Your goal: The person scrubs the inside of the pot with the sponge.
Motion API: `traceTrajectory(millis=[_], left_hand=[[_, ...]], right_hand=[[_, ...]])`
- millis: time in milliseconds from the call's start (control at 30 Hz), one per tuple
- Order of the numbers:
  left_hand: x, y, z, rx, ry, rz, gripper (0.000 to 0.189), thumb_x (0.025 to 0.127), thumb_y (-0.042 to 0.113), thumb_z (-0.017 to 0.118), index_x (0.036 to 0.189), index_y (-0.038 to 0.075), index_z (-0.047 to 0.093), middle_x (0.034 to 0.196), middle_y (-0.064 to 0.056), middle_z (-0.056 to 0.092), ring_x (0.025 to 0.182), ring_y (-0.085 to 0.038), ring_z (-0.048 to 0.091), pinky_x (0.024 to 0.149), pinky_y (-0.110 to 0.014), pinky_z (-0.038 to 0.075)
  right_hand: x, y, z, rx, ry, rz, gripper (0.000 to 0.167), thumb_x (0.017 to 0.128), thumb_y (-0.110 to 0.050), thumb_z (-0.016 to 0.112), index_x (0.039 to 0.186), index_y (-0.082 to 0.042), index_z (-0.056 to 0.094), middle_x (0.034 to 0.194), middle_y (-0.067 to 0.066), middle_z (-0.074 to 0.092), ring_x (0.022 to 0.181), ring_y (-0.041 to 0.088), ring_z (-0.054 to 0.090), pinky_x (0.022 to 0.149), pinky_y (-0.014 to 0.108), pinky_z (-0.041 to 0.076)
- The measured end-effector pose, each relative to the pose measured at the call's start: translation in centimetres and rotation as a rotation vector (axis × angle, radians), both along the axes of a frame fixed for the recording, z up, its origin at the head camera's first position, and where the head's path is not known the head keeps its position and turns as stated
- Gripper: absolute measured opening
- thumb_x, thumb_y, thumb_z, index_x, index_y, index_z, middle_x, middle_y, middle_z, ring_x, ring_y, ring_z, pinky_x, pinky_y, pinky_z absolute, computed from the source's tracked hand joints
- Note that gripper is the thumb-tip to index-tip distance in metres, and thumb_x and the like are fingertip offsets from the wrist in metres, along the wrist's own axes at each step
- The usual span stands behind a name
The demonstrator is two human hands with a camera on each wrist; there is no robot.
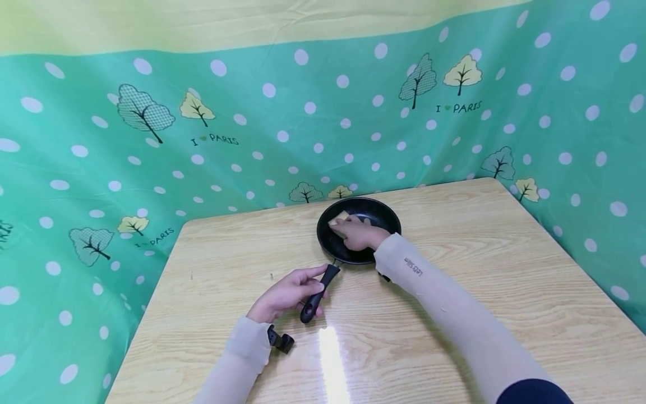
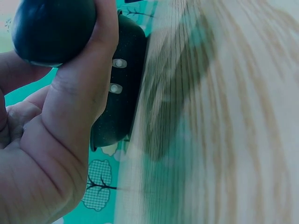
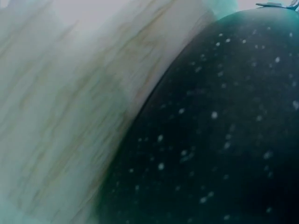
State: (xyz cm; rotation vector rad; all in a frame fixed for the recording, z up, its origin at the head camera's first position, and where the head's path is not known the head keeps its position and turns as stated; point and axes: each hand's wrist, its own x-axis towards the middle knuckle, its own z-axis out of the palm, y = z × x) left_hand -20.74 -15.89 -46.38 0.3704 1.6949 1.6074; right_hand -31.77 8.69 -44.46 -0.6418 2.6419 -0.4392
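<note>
A black frying pan point(image 1: 388, 216) sits on the wooden table, its handle angled toward the near left. My left hand point(image 1: 295, 289) holds the pan's black handle point(image 1: 314, 300) between thumb and fingers. Close up in the left wrist view, the handle's rounded end point(image 2: 53, 30) lies in the left hand point(image 2: 60, 116), with the riveted pan wall point(image 2: 126, 79) beyond. My right hand point(image 1: 359, 233) reaches inside the pan and pinches a pale yellow sponge point(image 1: 339, 217) against its inner surface. Only the speckled pan side point(image 3: 224, 126) fills the right wrist view; the right hand is out of sight there.
The light wooden table point(image 1: 454, 224) extends around the pan on all sides. A green curtain point(image 1: 272, 140) with white dots and trees hangs behind the table and along both sides. A black wrist camera point(image 1: 281, 341) is strapped at the left sleeve.
</note>
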Motion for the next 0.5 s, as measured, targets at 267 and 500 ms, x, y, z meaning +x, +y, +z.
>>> traceTrajectory(millis=[267,500], left_hand=[[-0.02,-0.14,-0.14,0.005,-0.003,0.002,0.063,0.112,0.011,0.050,0.168,0.006,0.021,0.126,-0.032,0.060,0.077,-0.027,0.074,0.074,-0.039,0.064],[-0.08,-0.15,-0.18,-0.002,-0.010,0.008,0.063,0.112,0.011,0.050,0.168,0.006,0.022,0.126,-0.032,0.061,0.076,-0.026,0.074,0.074,-0.038,0.064]], right_hand=[[-0.53,0.20,-0.39,0.067,0.041,-0.023,0.067,0.104,-0.006,0.051,0.167,-0.020,0.033,0.174,0.011,0.023,0.159,0.036,0.018,0.126,0.068,0.010],[-0.72,0.78,-0.16,0.086,0.043,-0.043,0.066,0.105,-0.005,0.050,0.167,-0.019,0.034,0.174,0.011,0.024,0.158,0.039,0.019,0.125,0.069,0.011]])
